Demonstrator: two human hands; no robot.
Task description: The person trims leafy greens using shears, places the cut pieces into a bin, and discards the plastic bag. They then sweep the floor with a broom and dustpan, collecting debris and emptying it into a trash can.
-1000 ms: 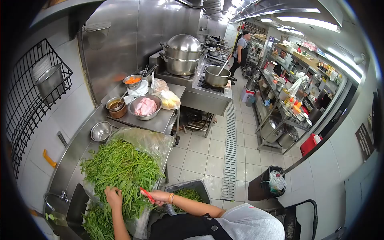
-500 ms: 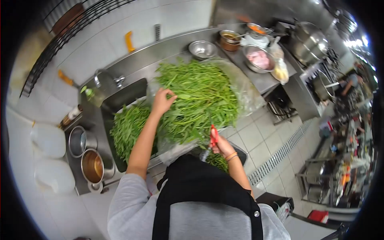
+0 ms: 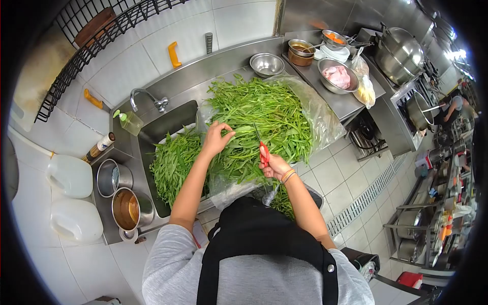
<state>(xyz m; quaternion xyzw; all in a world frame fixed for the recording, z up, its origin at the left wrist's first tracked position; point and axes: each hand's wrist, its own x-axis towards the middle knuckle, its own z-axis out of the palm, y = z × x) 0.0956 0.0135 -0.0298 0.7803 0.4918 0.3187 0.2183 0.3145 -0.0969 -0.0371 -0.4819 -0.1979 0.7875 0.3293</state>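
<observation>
A large heap of leafy green vegetables [image 3: 264, 117] lies on a clear plastic sheet [image 3: 323, 119] over the counter. At the heap's left edge, my left hand [image 3: 217, 138] pinches some green stems between thumb and fingers. My right hand [image 3: 276, 166] is closed around red-handled scissors [image 3: 264, 154], whose dark blades point up over the heap. More cut greens [image 3: 175, 162] fill the sink [image 3: 147, 140] on the left. Further greens [image 3: 283, 201] show low down beside my right forearm, partly hidden by the apron.
Metal pots [image 3: 132, 208] and white jugs [image 3: 76, 218] stand at the left, near a faucet [image 3: 147, 99]. An empty steel bowl [image 3: 267, 64] sits behind the heap. A bowl of raw meat [image 3: 337, 76] is at the right. Another person [image 3: 452, 109] is at the far right.
My right hand has moved up and slightly left with the scissors, closer to my left hand. The whole view has shifted a little.
</observation>
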